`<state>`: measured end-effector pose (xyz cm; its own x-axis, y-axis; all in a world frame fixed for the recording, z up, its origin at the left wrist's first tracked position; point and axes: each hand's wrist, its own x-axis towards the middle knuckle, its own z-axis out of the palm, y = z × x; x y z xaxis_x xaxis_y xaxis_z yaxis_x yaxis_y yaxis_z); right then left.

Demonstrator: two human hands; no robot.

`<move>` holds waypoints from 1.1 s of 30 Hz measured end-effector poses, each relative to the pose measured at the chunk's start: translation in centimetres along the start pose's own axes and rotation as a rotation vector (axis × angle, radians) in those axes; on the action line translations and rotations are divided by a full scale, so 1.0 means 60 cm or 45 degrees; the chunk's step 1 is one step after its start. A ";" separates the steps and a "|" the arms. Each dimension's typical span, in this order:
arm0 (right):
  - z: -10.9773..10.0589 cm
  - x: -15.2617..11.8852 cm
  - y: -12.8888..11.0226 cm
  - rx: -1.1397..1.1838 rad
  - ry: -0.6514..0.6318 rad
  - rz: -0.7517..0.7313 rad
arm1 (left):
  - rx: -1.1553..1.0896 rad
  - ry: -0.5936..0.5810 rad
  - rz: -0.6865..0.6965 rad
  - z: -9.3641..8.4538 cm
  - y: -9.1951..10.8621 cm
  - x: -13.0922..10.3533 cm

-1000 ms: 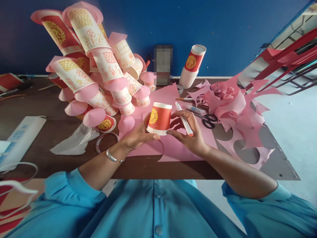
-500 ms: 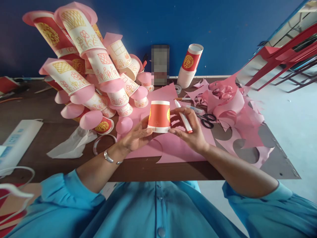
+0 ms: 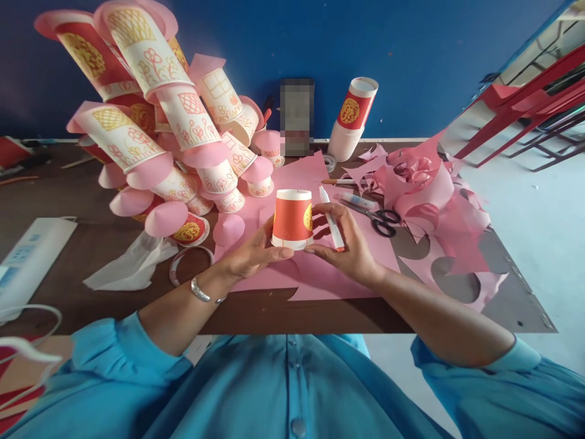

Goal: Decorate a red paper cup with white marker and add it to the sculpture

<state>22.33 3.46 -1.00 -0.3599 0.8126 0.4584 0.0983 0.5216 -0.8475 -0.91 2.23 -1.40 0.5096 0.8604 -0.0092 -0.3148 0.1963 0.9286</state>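
Note:
A red paper cup [image 3: 292, 221] with white bands and a gold emblem is held upside down in front of me, narrow end up. My left hand [image 3: 251, 251] is closed on its left side, thumb along the lower rim. At the cup's right, the thumb and fingertips of my right hand [image 3: 355, 250] touch the side and rim. A white marker pen [image 3: 331, 219] with a red-orange end is tucked in that same hand, slanting up and left. Pink paper sheets [image 3: 338, 277] lie beneath both hands.
Paper cups with drawings and pink cone tops [image 3: 183, 116] are stacked at left. Black-handled scissors [image 3: 384, 223], a clear tube [image 3: 361, 201] and pink scraps [image 3: 439, 183] lie at right. Behind stand nested cups [image 3: 343, 145] and a blurred upright object [image 3: 297, 116]. A ring [image 3: 172, 268] lies left.
The cup has come slightly lower and tilted, with more of its top end showing. It has turned so more of the right-hand emblem shows. The marker has shifted left with my right hand.

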 end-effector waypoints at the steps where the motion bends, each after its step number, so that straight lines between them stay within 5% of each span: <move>1: 0.001 -0.001 0.001 -0.008 0.002 -0.005 | 0.015 0.019 -0.007 0.001 -0.001 0.000; 7: -0.005 -0.003 -0.008 -0.173 0.112 -0.077 | -0.080 0.058 0.077 0.005 0.000 0.004; 11: -0.025 -0.002 -0.036 -0.413 0.273 -0.367 | -0.128 0.088 0.057 0.001 -0.001 0.004; 18: -0.030 -0.007 -0.070 -0.630 0.060 -0.860 | -0.028 0.105 0.067 0.006 0.005 0.003; 33: -0.011 -0.008 -0.065 -0.498 0.034 -0.795 | 0.031 0.135 0.016 -0.006 -0.011 0.002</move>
<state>22.72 1.20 2.24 -0.4350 0.3374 0.8348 0.2077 0.9398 -0.2715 -0.92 2.36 -2.16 0.4175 0.9080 -0.0354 -0.3005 0.1748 0.9376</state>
